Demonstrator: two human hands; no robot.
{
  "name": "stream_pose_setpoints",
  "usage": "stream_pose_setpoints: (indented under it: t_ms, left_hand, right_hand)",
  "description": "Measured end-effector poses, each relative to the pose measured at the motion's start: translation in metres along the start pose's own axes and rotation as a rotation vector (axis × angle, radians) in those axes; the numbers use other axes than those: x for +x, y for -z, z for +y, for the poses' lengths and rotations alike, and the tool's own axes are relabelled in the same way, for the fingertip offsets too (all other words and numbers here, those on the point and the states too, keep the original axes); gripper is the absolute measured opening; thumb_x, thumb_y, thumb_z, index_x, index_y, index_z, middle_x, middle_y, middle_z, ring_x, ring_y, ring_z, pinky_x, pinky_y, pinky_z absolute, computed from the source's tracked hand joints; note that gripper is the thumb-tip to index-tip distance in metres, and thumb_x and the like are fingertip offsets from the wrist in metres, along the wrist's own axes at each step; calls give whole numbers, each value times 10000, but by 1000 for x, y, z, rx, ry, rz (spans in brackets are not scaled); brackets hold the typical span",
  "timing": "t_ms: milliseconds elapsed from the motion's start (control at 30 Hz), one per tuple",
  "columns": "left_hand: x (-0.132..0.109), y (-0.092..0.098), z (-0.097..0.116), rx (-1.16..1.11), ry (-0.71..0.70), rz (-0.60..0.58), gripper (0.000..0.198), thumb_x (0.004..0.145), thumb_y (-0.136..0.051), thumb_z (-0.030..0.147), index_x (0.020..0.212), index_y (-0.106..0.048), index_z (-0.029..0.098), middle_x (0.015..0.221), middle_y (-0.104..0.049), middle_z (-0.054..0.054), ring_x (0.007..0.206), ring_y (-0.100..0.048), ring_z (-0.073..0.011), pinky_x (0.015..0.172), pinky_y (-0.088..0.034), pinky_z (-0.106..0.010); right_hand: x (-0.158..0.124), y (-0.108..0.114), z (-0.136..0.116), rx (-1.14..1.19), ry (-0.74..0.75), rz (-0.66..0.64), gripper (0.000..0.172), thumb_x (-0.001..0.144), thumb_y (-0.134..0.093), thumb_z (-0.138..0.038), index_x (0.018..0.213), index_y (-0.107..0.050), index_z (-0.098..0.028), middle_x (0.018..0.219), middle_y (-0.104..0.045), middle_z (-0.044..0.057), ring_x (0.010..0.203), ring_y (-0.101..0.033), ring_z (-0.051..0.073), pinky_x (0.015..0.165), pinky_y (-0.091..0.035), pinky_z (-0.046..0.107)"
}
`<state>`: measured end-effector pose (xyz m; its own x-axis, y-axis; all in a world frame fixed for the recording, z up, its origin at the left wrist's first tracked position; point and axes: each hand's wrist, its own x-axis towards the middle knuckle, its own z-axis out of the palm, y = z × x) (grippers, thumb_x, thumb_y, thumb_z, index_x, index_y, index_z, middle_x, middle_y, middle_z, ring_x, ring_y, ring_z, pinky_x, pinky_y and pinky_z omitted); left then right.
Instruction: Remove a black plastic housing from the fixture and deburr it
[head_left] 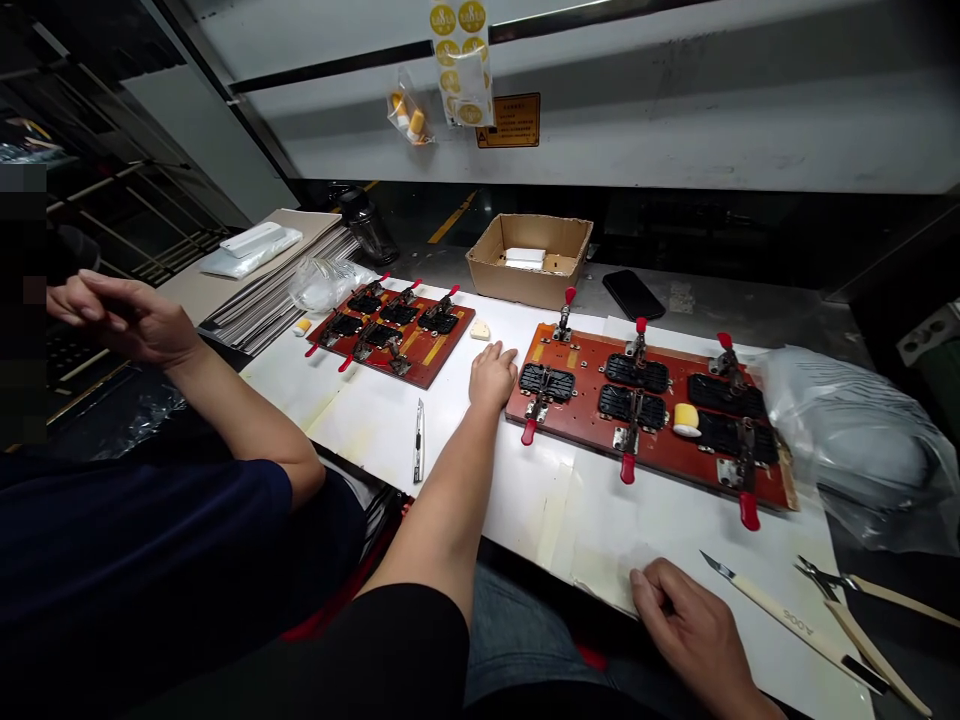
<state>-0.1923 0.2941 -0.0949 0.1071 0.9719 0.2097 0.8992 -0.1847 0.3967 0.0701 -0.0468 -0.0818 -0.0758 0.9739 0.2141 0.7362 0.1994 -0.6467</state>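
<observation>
Hands resting on the paper-covered bench

My left hand [493, 374] lies loosely curled, empty, touching the red clamp board [577, 420]'s left edge; my right hand [694, 625], fingers relaxed, presses the white paper [525, 500] near the craft knife [787, 615].

The left hand [493, 375] is stretched forward, palm down, fingers loosely curled, well in from the bench's near edge. The right hand [686, 620] is laid flat at the near edge, fingers bent, nothing gripped.
</observation>
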Motion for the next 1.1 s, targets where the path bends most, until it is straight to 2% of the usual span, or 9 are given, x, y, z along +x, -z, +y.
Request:
stream_pose_setpoints:
  t_ms: [200, 300, 367, 500, 633, 800, 1100]
  left_hand:
    - [3, -5, -4, -130, 29, 46, 278, 1014, -641, 320, 1259, -706, 206, 1519, -575, -109, 1452, -484, -284, 1234, -357, -557]
    - [9, -6, -17, -216, 125, 99, 266, 1016, -646, 368, 1194, -714, 181, 1367, -673, -112, 1277, -629, -259, 1124, -495, -518]
    - [14, -5, -27, -264, 199, 145, 313, 1025, -633, 392, 1228, -690, 162, 1271, -708, -110, 1144, -691, -241, 1017, -571, -478]
    - [17, 0, -39, -301, 255, 199, 363, 1028, -626, 409, 1279, -653, 149, 1237, -704, -108, 1079, -706, -234, 940, -607, -448]
    - [10, 0, -27, -250, 197, 141, 315, 1026, -629, 400, 1219, -678, 156, 1206, -711, -97, 1077, -699, -231, 967, -591, -458]
    - [3, -6, -4, -111, 27, 39, 210, 1019, -636, 336, 1159, -709, 197, 1377, -643, -106, 1311, -581, -262, 1139, -473, -516]
    - [1, -2, -2, 65, -21, 13, 215, 1029, -615, 305, 1206, -686, 206, 1366, -638, -102, 1267, -598, -250, 1094, -509, -480]
  right_hand:
    - [0, 1, -1, 8, -62, -14, 338, 1044, -542, -353, 749, -421, -240, 652, -458, -43, 552, -422, 116, 571, -396, 253]
    - [1, 1, -1, 21, -65, -2, 332, 1044, -542, -346, 750, -431, -238, 656, -473, -42, 558, -431, 114, 576, -391, 255]
    - [2, 1, -1, 25, -52, 15, 330, 1042, -545, -338, 748, -437, -235, 653, -482, -44, 553, -437, 110, 572, -384, 255]
    - [3, 1, -1, 43, -24, 40, 323, 1039, -552, -311, 748, -437, -233, 651, -484, -48, 548, -436, 106, 569, -380, 249]
    - [3, 0, 1, 56, -33, 34, 319, 1039, -557, -305, 752, -436, -232, 658, -489, -48, 557, -448, 108, 584, -383, 253]
    - [3, 0, 1, 54, -32, 28, 318, 1041, -550, -306, 750, -444, -234, 651, -486, -48, 552, -457, 107, 581, -387, 249]
    - [1, -1, 1, 45, -52, 20, 324, 1039, -549, -335, 747, -452, -235, 653, -495, -43, 550, -457, 114, 581, -391, 259]
